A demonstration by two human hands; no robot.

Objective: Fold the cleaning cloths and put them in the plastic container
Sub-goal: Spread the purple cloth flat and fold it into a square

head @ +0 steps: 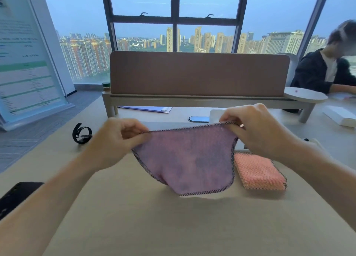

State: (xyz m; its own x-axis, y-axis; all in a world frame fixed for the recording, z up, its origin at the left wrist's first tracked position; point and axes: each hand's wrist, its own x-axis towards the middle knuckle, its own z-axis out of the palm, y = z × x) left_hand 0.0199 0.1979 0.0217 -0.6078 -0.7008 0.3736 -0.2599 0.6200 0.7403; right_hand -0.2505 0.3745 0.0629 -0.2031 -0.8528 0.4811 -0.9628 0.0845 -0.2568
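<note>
Our left hand (123,138) and right hand (256,128) each pinch a top corner of the cloth (185,163), mauve and dark-hemmed, sagging between them.

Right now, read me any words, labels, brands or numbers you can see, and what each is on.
No text is readable.
On the standing banner: rows of print, too blurred to read.
On the round white tray: a small pink mark, too small to tell.
On the purple cloth and the folded pink cloth: none.
</note>
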